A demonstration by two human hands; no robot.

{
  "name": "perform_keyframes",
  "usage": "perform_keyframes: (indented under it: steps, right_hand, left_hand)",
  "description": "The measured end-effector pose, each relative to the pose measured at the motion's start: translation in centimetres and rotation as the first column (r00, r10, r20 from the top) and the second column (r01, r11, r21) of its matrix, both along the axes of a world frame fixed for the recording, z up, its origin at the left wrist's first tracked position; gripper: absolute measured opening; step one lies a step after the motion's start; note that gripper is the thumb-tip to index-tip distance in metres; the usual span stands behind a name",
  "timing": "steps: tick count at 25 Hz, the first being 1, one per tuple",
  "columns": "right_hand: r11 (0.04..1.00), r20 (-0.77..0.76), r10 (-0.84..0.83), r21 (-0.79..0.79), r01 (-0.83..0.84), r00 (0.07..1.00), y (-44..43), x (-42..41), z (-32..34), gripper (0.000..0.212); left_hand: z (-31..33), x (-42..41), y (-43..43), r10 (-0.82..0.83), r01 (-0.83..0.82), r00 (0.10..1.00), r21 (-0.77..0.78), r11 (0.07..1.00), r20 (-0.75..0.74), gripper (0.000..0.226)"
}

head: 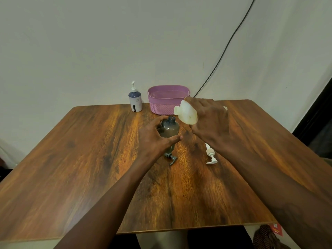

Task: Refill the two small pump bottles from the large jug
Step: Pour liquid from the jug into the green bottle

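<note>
At the back left: white bottle [135, 101], pump on, beside a purple basket [168, 103].
Middle: left hand [154, 139] grips the uncapped grey bottle [169, 130], upright; grey pump [170, 157] lies in front.
Right: right hand [210, 123] clamps the tilted jug [186, 114], spout beside that bottle's mouth; white pump [210, 154] lies nearby.
Progress: first fill seemingly starting; the white bottle remains.

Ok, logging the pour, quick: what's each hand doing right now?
Left hand: holding the open grey bottle.
Right hand: holding the white jug, tipped toward that bottle.
</note>
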State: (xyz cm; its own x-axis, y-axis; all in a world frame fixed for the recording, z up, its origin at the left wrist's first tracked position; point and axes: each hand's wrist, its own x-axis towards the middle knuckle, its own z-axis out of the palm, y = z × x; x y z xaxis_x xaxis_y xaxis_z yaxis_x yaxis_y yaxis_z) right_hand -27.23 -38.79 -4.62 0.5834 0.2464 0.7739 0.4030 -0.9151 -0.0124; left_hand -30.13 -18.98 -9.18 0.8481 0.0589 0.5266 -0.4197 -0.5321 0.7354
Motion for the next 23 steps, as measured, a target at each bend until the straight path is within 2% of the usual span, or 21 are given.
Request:
perform_keyframes:
  steps: [23]
  right_hand:
    - [1.0, -0.003, -0.013, -0.025, 0.012, 1.0, -0.62, -0.22, 0.24, 0.084]
  left_hand:
    - [-0.03, -0.27, -0.44, 0.014, -0.012, 0.999, 0.037, 0.999, -0.034, 0.087]
